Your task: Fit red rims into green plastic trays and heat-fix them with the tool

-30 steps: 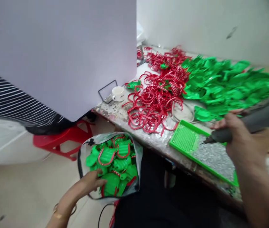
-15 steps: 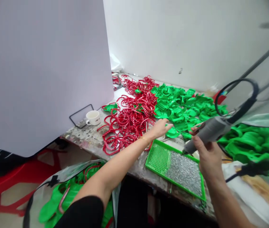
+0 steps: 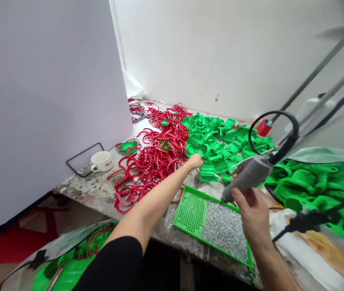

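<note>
My right hand (image 3: 252,212) is wrapped round a grey electric screwdriver (image 3: 247,178), whose tip points down at the far rim of a green tray (image 3: 190,208). Small silvery screws (image 3: 225,230) fill the tray's right part; the left part shows its perforated bottom. Across the table, my left hand (image 3: 195,161) is closed at the edge of a ridged green plastic piece (image 3: 207,171); its fingertips are partly hidden. A heap of green plastic pieces (image 3: 217,137) lies beyond it. Left of my hand is a tangle of red curved strips with white dots (image 3: 160,161).
A white cup (image 3: 102,161) stands by a black wire frame (image 3: 75,163) at the table's left. Bags of green pieces are at right (image 3: 314,182) and lower left (image 3: 69,262). A looped black cable (image 3: 293,121) rises from the screwdriver. A pale panel (image 3: 47,101) blocks the left.
My left hand has gone from outstretched fingers above the green pieces to closed at one piece's edge. The screwdriver stays in my right hand. The camera view has shifted slightly right.
</note>
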Demonstrator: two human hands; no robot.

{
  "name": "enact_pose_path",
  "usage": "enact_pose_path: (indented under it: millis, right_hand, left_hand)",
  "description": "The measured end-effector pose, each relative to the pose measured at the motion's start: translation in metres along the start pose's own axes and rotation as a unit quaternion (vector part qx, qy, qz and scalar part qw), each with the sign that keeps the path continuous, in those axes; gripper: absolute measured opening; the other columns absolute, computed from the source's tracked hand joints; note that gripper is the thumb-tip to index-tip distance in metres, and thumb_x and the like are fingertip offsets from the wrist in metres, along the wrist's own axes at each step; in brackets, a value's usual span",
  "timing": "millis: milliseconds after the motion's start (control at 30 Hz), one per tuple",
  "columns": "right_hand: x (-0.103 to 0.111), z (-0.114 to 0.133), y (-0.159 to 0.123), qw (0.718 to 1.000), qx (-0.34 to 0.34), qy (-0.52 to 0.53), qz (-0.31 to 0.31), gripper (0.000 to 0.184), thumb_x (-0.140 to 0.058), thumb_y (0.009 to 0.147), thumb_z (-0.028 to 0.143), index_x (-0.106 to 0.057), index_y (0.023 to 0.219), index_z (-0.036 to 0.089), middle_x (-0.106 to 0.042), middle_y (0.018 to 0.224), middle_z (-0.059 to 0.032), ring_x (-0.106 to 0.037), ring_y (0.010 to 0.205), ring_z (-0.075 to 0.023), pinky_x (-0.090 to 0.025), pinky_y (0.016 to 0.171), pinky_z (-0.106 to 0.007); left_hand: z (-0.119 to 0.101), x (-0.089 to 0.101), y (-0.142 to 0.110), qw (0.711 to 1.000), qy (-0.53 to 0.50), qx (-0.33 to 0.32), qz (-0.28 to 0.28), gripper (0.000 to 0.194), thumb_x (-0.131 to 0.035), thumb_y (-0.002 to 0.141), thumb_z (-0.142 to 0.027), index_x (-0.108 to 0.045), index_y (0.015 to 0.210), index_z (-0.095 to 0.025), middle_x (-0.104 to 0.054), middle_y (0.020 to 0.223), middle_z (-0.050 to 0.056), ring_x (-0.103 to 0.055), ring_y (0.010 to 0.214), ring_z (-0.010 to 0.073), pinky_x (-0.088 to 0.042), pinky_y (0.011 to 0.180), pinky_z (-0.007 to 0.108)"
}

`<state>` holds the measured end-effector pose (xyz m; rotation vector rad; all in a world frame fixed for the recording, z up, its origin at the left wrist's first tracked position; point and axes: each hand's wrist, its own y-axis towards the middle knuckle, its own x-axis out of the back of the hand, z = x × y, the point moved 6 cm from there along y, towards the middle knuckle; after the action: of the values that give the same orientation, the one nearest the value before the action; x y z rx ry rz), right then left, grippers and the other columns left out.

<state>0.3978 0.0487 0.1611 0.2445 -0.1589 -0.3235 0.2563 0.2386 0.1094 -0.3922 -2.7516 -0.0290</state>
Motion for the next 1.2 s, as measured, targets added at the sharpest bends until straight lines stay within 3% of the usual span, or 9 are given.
enact_pose_path:
  millis: [167,433,567,700,867,1000,1067,1133,1200]
  right_hand:
    - [-0.003,-0.002,-0.05,0.992,0.071,-0.029,-0.096,0.046,-0.064,0.078,0.036,-0.05,0.12,0.022,-0.054,0.123,-0.0101,-0.053,0.113,-0.0241,-0.038,0.101,-0.044]
    - [-0.09,-0.034,-0.084,0.965,-0.116,0.007,0.237,0.045,-0.053,0.085,0.046,-0.048,0.124,0.023,-0.057,0.12,-0.0084,-0.056,0.108,-0.0221,-0.047,0.088,-0.035]
    - [-0.111,-0.018,-0.096,0.915,-0.096,0.006,0.392,0.026,-0.054,0.087,0.039,-0.061,0.105,0.022,-0.063,0.105,-0.0036,-0.058,0.099,-0.0174,-0.043,0.088,-0.029]
    - [-0.128,-0.003,-0.115,0.813,-0.093,-0.007,0.574,0.019,-0.062,0.082,0.036,-0.069,0.088,0.019,-0.065,0.085,-0.0007,-0.059,0.085,-0.0154,-0.042,0.077,-0.025]
    - [-0.15,0.01,-0.136,0.692,-0.072,-0.031,0.718,0.025,-0.066,0.077,0.04,-0.07,0.092,0.02,-0.068,0.086,0.0001,-0.061,0.082,-0.0138,-0.044,0.074,-0.023]
    - [-0.163,0.02,-0.119,0.622,-0.072,-0.03,0.779,0.045,-0.072,0.07,0.04,-0.064,0.111,0.024,-0.068,0.103,-0.001,-0.061,0.096,-0.0163,-0.046,0.085,-0.027]
    - [-0.178,0.016,-0.079,0.667,-0.052,-0.061,0.74,0.046,-0.068,0.074,0.039,-0.06,0.117,0.025,-0.067,0.107,-0.0015,-0.062,0.098,-0.0169,-0.048,0.085,-0.029]
    - [-0.192,0.008,-0.001,0.847,0.05,-0.188,0.494,0.032,-0.058,0.081,0.041,-0.065,0.107,0.024,-0.068,0.102,-0.0019,-0.064,0.091,-0.0159,-0.05,0.082,-0.029]
    - [-0.202,-0.006,0.057,0.907,0.081,-0.246,0.333,0.04,-0.049,0.086,0.038,-0.057,0.119,0.016,-0.059,0.119,-0.0116,-0.056,0.109,-0.0218,-0.041,0.097,-0.039]
  left_hand:
    - [0.024,0.05,-0.079,0.982,-0.145,0.04,-0.114,0.024,-0.05,0.085,-0.023,-0.056,0.106,-0.012,-0.061,0.095,0.006,-0.058,0.078,0.0133,-0.049,0.07,0.029]
    - [0.057,0.042,-0.263,0.912,-0.323,0.076,-0.242,0.017,-0.057,0.071,-0.022,-0.053,0.086,-0.018,-0.056,0.082,0.0,-0.054,0.075,0.0118,-0.043,0.068,0.023]
    - [0.071,0.017,-0.309,0.817,-0.559,0.138,-0.044,0.028,-0.057,0.08,-0.038,-0.054,0.102,-0.02,-0.061,0.093,0.003,-0.058,0.081,0.015,-0.045,0.074,0.03]
    - [0.089,-0.018,-0.343,0.709,-0.643,0.233,0.172,0.054,-0.043,0.081,-0.062,-0.063,0.096,-0.014,-0.067,0.091,0.011,-0.063,0.079,0.0216,-0.046,0.075,0.037]
    - [0.101,-0.064,-0.365,0.659,-0.694,0.214,0.197,0.046,-0.066,0.064,-0.05,-0.069,0.094,-0.014,-0.07,0.097,0.011,-0.061,0.102,0.0283,-0.039,0.092,0.036]
    - [0.095,-0.068,-0.368,0.671,-0.697,0.179,0.18,0.049,-0.067,0.06,-0.039,-0.067,0.103,-0.015,-0.069,0.103,0.013,-0.06,0.103,0.0315,-0.04,0.088,0.038]
    - [0.091,-0.058,-0.368,0.691,-0.678,0.178,0.174,0.05,-0.064,0.063,-0.041,-0.066,0.105,-0.014,-0.067,0.105,0.014,-0.061,0.1,0.0304,-0.04,0.088,0.039]
    - [0.09,-0.047,-0.366,0.709,-0.662,0.188,0.156,0.049,-0.057,0.072,-0.046,-0.066,0.107,-0.014,-0.065,0.11,0.014,-0.06,0.101,0.0272,-0.039,0.091,0.037]
    - [0.09,-0.039,-0.365,0.722,-0.648,0.195,0.142,0.049,-0.049,0.079,-0.05,-0.066,0.108,-0.014,-0.064,0.113,0.014,-0.059,0.101,0.0244,-0.037,0.093,0.036]
